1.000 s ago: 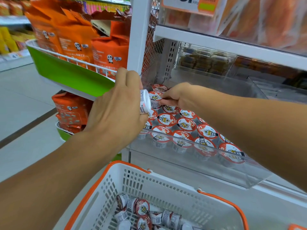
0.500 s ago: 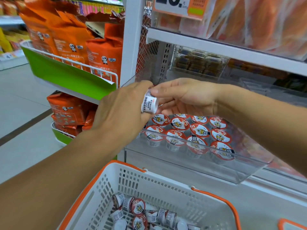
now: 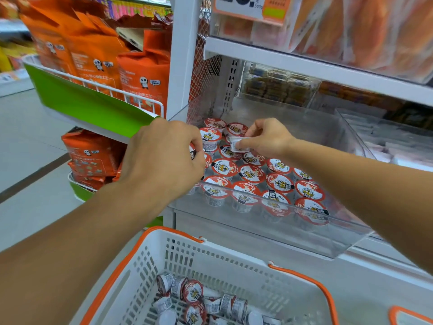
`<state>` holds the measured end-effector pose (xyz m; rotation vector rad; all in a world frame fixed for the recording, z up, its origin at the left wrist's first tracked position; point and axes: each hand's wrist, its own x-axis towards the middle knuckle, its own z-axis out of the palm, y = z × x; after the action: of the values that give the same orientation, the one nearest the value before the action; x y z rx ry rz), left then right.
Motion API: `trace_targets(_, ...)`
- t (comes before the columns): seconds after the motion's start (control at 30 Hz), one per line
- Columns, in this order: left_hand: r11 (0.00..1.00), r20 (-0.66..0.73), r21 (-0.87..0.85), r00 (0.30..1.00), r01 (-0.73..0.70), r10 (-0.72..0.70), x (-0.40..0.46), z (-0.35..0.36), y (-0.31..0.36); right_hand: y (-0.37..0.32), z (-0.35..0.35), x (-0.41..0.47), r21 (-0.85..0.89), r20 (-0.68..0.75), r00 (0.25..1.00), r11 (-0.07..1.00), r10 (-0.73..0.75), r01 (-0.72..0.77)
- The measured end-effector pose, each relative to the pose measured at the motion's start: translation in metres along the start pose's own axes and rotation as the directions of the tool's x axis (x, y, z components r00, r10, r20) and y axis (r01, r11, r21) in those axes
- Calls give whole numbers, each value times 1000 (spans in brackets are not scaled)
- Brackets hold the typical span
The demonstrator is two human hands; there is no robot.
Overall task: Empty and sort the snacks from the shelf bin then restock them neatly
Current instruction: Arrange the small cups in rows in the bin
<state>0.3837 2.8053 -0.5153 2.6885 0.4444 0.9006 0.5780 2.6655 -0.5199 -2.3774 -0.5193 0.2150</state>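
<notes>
Shelf bin [image 3: 269, 233]: clear glossy plastic. Snack cups [image 3: 251, 173]: plastic, glossy printed foil lids. Basket [image 3: 225, 261], at 6 o'clock: white perforated matt plastic, orange rim.

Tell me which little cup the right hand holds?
The cup pinched in the right hand, raised above the bin's rows, its white side showing instead of its red lid.

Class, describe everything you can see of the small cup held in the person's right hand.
The small cup is a little clear plastic tub with a white printed band round its side. It lies tilted, side toward the camera, its lid face hidden. The right hand pinches it with fingertips from the right, holding it above the back rows of red-lidded cups in the clear shelf bin. Whether it touches those below cannot be told.
</notes>
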Motion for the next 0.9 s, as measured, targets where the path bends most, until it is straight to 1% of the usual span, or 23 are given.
trace_targets(0.07,1000,-23,-10,1000,15,-15,0,0,-2,0,7,1,-63,-31,998,997,-56,54)
trace_targets(0.23,998,-35,-50,999,29,-31,0,0,-4,-2,19,2,-223,-35,990,966,-139,127)
trace_targets(0.4,995,-19,-93,999,27,-28,0,2,-4,-4,13,-2,-283,15,990,949,-138,137)
trace_targets(0.5,977,-28,-210,999,26,-32,1,5,0,-12,2,-10,-316,-9,989,939,-148,138)
trace_targets(0.53,955,-27,-288,996,68,-80,3,5,3,-17,-3,-16,-283,-28,986,947,-165,151)
trace_targets(0.57,912,-14,-384,987,143,-161,5,6,7,-24,-8,-24,-191,-16,984,967,-176,169)
trace_targets(0.6,847,12,-481,968,225,-251,7,8,12,-32,-12,-36,-42,55,985,985,-165,168)
trace_targets(0.63,778,33,-562,948,280,-316,8,10,15,-41,-15,-48,130,195,971,985,-136,112)
trace_targets(0.67,737,39,-609,940,292,-340,9,13,19,-47,-17,-60,274,352,929,962,-110,10)
trace_targets(0.7,732,26,-623,942,277,-334,8,16,22,-51,-16,-71,372,478,872,924,-104,-94)
trace_targets(0.73,742,7,-620,947,255,-320,7,18,26,-52,-14,-80,438,551,826,883,-116,-168)
trace_targets(0.77,754,-13,-614,952,234,-306,6,21,28,-52,-11,-85,494,583,801,842,-135,-218)
trace_targets(0.8,757,-26,-615,954,220,-298,5,24,31,-50,-8,-88,541,589,794,803,-148,-251)
trace_targets(0.83,755,-27,-621,957,210,-288,5,26,33,-49,-5,-89,580,581,799,767,-152,-276)
trace_targets(0.9,735,22,-642,964,218,-266,5,28,37,-45,-4,-87,635,543,831,705,-118,-315)
